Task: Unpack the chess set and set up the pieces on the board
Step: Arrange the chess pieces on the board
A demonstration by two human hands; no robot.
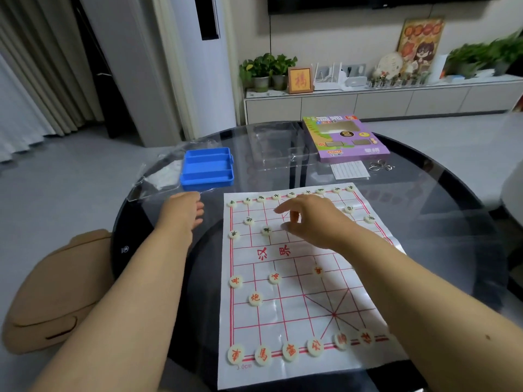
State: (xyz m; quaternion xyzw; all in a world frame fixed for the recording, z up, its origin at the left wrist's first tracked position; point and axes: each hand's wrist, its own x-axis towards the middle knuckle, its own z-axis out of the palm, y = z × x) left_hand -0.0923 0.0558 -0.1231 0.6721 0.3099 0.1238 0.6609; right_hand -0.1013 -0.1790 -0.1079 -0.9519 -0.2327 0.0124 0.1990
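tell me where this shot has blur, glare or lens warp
Head view: motion blur smears the plants at top right and softens the right hand; the glass table mirrors the room in pale patches, with sheen on the board sheet; the wide lens bows the curtains and stretches both forearms at the bottom edge.

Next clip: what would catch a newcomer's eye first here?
The white xiangqi board sheet with red grid lines lies on the dark round glass table, round pieces lining its near and far edges. The right hand hovers over the far half, and a bright blue plastic tray sits beyond the left hand.
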